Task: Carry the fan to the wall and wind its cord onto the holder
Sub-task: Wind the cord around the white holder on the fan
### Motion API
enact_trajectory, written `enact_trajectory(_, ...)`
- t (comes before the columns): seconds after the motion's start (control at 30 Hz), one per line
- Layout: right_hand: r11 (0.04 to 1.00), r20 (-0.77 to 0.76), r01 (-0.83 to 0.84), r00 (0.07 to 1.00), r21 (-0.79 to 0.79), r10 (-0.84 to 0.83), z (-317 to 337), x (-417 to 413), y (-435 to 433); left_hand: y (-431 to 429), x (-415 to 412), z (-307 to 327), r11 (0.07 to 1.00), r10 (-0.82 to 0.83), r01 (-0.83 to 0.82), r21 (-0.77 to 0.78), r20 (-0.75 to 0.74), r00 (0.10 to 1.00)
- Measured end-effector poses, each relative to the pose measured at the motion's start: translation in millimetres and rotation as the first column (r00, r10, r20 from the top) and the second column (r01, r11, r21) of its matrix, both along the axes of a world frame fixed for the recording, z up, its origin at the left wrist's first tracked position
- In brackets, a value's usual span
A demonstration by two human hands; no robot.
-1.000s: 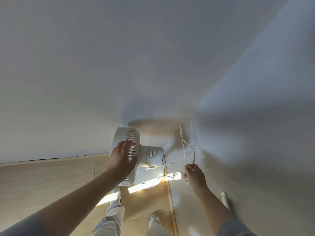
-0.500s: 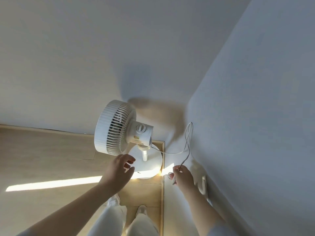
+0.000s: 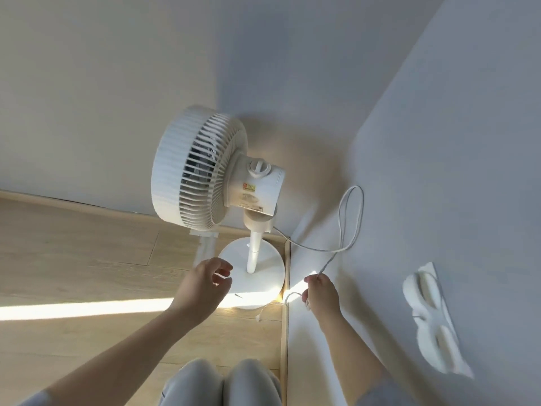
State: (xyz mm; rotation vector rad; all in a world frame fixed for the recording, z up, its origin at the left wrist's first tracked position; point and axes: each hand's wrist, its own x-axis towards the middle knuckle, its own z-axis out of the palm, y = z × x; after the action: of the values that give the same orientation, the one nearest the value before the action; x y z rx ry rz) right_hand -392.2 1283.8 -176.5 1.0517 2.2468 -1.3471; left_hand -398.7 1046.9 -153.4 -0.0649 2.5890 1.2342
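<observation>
Our right hand (image 3: 320, 294) pinches the cord (image 3: 328, 262); our left hand (image 3: 203, 284) hovers loose-fingered, gripping nothing, at six o'clock of the fan (image 3: 205, 168).

Fan (image 3: 205, 168) left of wall holder (image 3: 433, 320)

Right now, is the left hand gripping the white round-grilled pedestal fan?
No, the left hand hovers with loose, empty fingers in front of the round base of the fan, clear of pole and head.
</observation>
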Motion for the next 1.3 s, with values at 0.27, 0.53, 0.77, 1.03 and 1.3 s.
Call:
enact_trajectory(0.27,0.996,-0.112,-0.072,0.991,-0.046,0.066,-49.2,61.6,5.5,-2.0,51.7,-42.1,1.000,0.004,-0.004,0.004,-0.125,0.992)
enact_trajectory(0.53,0.998,-0.286,-0.032,0.958,-0.061,0.014,-4.8,58.4,6.0,-12.3,52.7,-6.8,0.996,0.082,-0.074,0.047,-0.209,0.974)
enact_trajectory(0.77,0.982,-0.301,-0.135,0.938,0.135,0.171,-7.2,-22.8,6.3,-3.1,20.6,-45.7,0.993,0.083,-0.069,0.095,-0.159,0.984)
enact_trajectory(1.03,0.896,-0.103,-0.395,0.901,0.203,0.421,-59.4,-95.7,-20.4,-13.0,-1.9,-90.2,0.989,0.111,-0.102,0.105,-0.085,0.990)
enact_trajectory(1.3,0.909,-0.147,-0.400,0.899,0.115,0.413,-89.7,-121.9,-27.0,-9.9,-5.0,-119.5,0.984,0.131,-0.127,0.125,-0.021,0.991)
